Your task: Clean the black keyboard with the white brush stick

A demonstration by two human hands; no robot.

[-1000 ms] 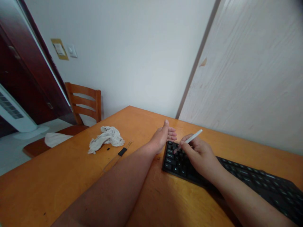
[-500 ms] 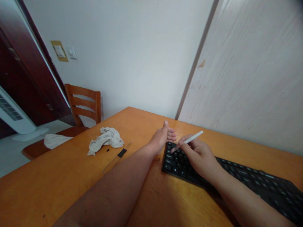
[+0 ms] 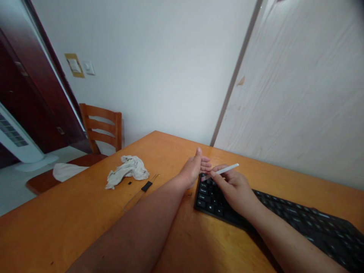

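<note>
Looking down from the head view, an orange varnished wooden table is seen running across the lower half of the frame. A slim white stylus is pinched in the right hand, between the thumb and the bunched fingers, and is held almost level, its narrow end lying over the upper left keys. Whether that end touches a key cannot be told. A black keyboard is laid at the lower right, its key legends too small to be read reliably. The left hand is held open just beside the keyboard's upper left corner, with the thumb raised and the fingers close together and empty.

Left of the arms, a crumpled off-white cloth is lying on the table. Near it are a small black square piece and a black rectangular piece with thin strands attached. A wooden slat-back chair is placed at the upper left, with a white cloth draped on its seat. A white tower fan is standing at the far left. A wall switch is mounted on the white wall, and a pale wood-grain panel fills the upper right.
</note>
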